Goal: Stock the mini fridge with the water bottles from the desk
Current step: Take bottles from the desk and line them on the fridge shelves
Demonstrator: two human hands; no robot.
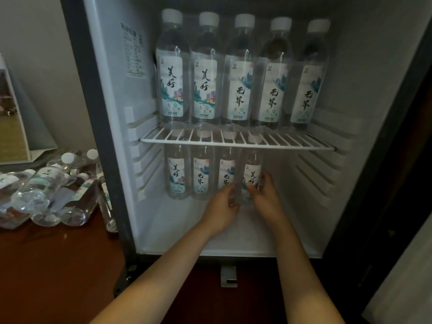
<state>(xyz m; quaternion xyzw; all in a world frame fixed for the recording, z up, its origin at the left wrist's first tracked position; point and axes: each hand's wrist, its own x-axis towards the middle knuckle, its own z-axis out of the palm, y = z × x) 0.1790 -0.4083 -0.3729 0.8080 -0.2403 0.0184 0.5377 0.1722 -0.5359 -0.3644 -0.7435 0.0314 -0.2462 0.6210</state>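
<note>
The open mini fridge stands in front of me. Several clear water bottles with white caps stand in a row on its white wire shelf. Below that shelf several more bottles stand upright on the fridge floor. Both my hands are around the rightmost lower bottle. My left hand grips its left side and my right hand grips its right side. More bottles lie in torn plastic wrap on the brown desk to the left.
The lower compartment has free floor to the right of the held bottle. The dark fridge door stands open at the right. A white-framed stand leans against the wall behind the wrapped bottles.
</note>
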